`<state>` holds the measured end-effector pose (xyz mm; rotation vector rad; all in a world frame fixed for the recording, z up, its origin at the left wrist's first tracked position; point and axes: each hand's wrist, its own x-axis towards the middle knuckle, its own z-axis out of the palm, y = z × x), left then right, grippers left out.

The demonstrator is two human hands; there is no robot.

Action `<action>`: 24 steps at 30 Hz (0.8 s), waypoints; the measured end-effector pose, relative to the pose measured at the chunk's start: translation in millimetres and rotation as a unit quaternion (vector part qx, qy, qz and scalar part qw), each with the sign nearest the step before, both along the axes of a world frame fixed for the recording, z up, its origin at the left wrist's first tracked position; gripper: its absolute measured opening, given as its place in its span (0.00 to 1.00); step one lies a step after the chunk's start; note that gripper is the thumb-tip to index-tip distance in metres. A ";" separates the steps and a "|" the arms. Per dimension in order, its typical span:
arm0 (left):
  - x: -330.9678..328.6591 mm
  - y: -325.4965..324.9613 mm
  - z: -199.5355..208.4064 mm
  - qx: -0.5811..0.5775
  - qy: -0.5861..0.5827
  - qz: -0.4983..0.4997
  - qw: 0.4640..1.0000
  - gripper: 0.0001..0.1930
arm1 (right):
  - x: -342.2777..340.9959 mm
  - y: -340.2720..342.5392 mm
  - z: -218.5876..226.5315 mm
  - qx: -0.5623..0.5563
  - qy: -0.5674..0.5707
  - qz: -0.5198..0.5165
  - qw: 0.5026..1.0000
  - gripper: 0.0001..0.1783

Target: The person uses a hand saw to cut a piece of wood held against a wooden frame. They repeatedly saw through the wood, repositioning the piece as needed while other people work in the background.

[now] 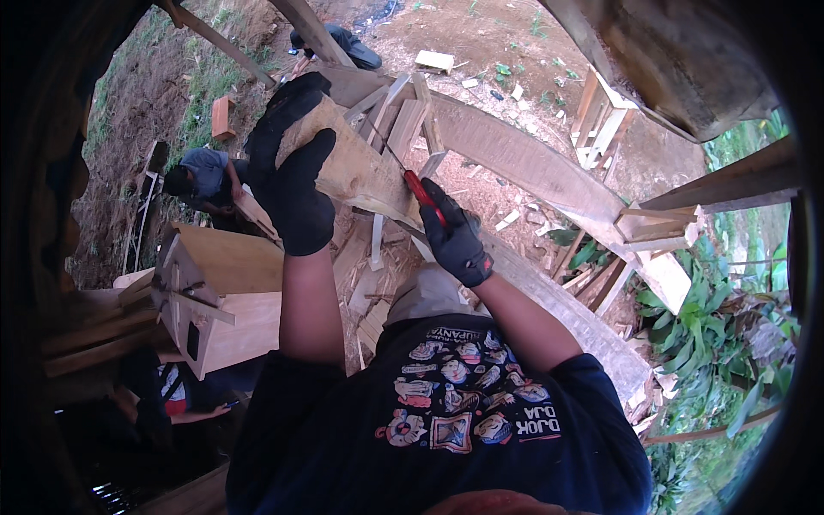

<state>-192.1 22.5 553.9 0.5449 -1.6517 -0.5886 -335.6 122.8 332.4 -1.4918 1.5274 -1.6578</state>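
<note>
A pale wooden board (365, 170) slants across in front of me. My left hand (296, 193), in a black glove, grips its left end, with the thumb on the near side and the fingers over the far edge. My right hand (459, 245), gloved too, is closed round the red handle of a tool (419, 190). From that handle a thin, dark blade or shaft reaches up and left across the board's right part. It is too narrow to tell whether this is a saw edge-on or another tool.
Long planks (524, 159) cross beyond the board. A small house-shaped wooden box (245, 309) stands at left. Wood shavings and offcuts litter the ground. One person (204, 176) crouches at left, another (348, 47) bends at the top, and a third person's arm (202, 415) shows lower left.
</note>
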 end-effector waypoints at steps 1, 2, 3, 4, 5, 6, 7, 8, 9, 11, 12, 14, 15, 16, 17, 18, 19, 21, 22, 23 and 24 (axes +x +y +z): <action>2.7 1.5 -0.4 0.011 0.012 -0.008 1.000 0.24 | -1.5 -3.7 4.4 -0.012 -0.018 -0.004 1.000 0.25; 6.2 2.2 -1.1 0.022 0.025 -0.017 0.999 0.24 | -4.8 -9.3 8.9 -0.024 -0.036 -0.008 0.999 0.25; 7.7 2.0 -1.5 0.034 0.037 -0.027 0.998 0.23 | -9.3 -14.8 13.6 -0.035 -0.054 -0.013 0.998 0.24; 12.9 5.4 -7.0 0.036 0.032 -0.021 0.999 0.23 | -18.3 -5.6 49.2 0.078 -0.082 0.005 0.994 0.24; 13.8 6.6 -4.7 0.029 0.027 -0.016 0.999 0.23 | -23.1 -0.6 65.0 0.107 -0.144 0.028 0.983 0.23; 13.6 4.9 -3.1 0.017 0.026 -0.009 0.999 0.23 | -26.6 0.5 76.9 0.065 -0.136 0.007 0.989 0.23; 13.4 4.2 -2.9 0.014 0.024 -0.007 1.000 0.23 | -25.6 6.1 82.0 0.040 -0.124 -0.006 0.992 0.24; 13.4 2.7 -2.7 0.011 0.023 -0.005 1.000 0.23 | -25.4 11.0 87.2 0.014 -0.110 -0.019 0.994 0.24; 14.4 2.4 -3.2 0.008 0.021 -0.002 1.000 0.23 | -22.7 14.5 89.7 -0.003 -0.092 -0.020 0.996 0.25; 11.6 1.2 -2.4 0.005 0.017 -0.012 1.000 0.23 | -11.4 17.8 71.4 0.014 -0.059 0.000 0.998 0.26; 11.0 0.6 -2.1 0.002 0.015 -0.016 1.000 0.23 | -4.2 19.4 61.4 0.022 -0.043 0.011 0.999 0.27; 9.4 -1.6 0.7 -0.021 0.008 -0.008 1.000 0.23 | 10.8 5.2 -14.1 -0.061 0.062 -0.013 0.996 0.26; 12.3 -2.1 -0.7 -0.032 0.003 0.001 0.999 0.23 | 8.7 0.1 -10.0 -0.025 0.028 -0.006 0.999 0.26; 13.2 -2.4 -0.9 -0.021 0.018 0.004 1.000 0.24 | 2.7 -6.7 5.4 0.009 -0.005 0.003 1.000 0.25; 15.6 -1.1 -2.8 -0.003 0.029 0.003 1.000 0.24 | -0.6 -7.2 23.0 0.050 -0.042 0.008 0.998 0.25; 20.1 1.1 -3.5 0.018 0.038 0.002 0.999 0.24 | -9.0 -2.9 47.6 0.127 -0.110 0.033 0.985 0.24; 22.0 -0.8 -1.4 0.015 0.039 0.003 0.999 0.24 | -12.3 3.2 70.4 0.067 -0.100 0.010 0.993 0.24; 25.7 -0.5 -3.4 0.019 0.042 0.008 0.999 0.24 | -20.4 11.0 93.0 0.011 -0.084 -0.003 0.996 0.25; 26.5 -1.1 -4.5 0.023 0.044 0.003 0.999 0.24 | -22.5 14.4 100.4 -0.007 -0.083 -0.005 0.997 0.25; 26.6 -2.9 -4.8 0.026 0.046 -0.001 0.999 0.24 | -23.4 19.5 107.0 -0.022 -0.083 -0.003 0.996 0.26; 27.6 -3.2 -6.2 0.030 0.048 -0.005 0.998 0.24 | -16.8 22.0 100.7 -0.023 -0.084 0.003 0.996 0.26</action>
